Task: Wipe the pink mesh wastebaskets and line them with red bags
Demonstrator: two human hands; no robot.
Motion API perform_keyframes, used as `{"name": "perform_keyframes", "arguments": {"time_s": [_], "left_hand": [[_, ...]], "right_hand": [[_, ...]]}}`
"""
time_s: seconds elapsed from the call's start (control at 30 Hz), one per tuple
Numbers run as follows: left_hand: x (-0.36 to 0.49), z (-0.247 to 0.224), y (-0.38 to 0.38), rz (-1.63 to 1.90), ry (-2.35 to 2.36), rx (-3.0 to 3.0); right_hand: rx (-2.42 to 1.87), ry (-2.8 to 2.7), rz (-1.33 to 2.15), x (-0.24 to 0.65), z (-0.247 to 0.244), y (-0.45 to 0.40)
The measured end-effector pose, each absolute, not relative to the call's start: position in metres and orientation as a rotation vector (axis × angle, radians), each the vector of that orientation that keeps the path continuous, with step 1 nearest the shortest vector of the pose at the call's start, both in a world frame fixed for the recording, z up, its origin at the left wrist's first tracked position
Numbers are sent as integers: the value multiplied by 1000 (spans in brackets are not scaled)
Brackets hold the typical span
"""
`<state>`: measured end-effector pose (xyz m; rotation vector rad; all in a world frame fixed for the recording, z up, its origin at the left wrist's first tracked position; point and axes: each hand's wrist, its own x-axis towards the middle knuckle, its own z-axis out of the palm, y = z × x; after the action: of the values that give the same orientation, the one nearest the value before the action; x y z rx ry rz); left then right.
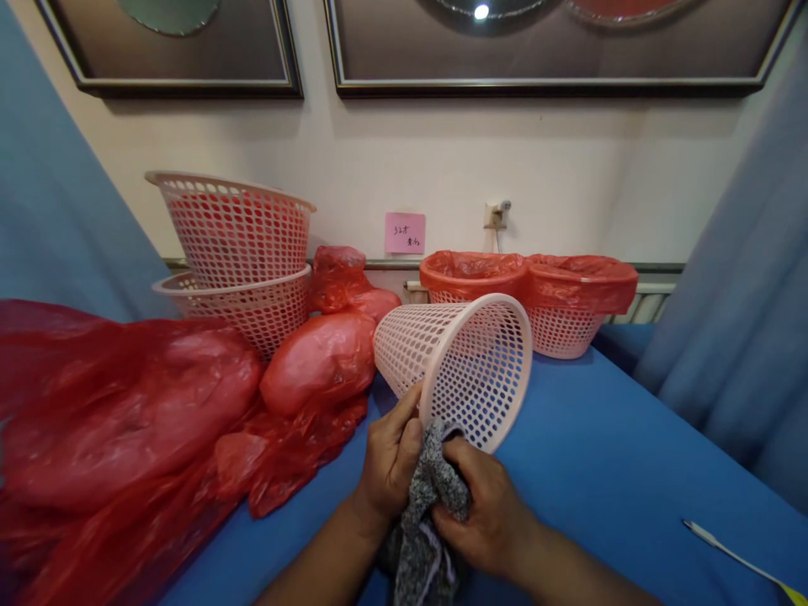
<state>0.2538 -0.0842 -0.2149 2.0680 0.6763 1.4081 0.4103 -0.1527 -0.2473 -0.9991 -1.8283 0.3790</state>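
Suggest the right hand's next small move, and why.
I'd probably press the grey cloth onto the near edge of the tipped pink basket and draw it along the rim. The right hand already has the cloth bunched right by that edge, and the left hand is at the rim, seemingly placed to steady the basket.

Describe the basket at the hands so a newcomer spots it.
Near the front of the blue surface, find the left hand and, holding a grey cloth, the right hand. The left grips the pale pink basket, whose mouth faces the camera. It alone is tipped onto its side, unlike the red-lined pair behind and the stacked pair at left.
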Motion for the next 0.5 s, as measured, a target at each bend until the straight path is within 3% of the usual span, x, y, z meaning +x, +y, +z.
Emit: {"name": "perform_keyframes", "arguments": {"time_s": [0.27,0.5], "left_hand": [[249,-223,-76,1422,793,2054],[251,-221,-79,1398,648,2074]], "right_hand": [[-1362,-2137,666,444,-229,-148],[-1108,-1883,264,412,-247,-150]]}}
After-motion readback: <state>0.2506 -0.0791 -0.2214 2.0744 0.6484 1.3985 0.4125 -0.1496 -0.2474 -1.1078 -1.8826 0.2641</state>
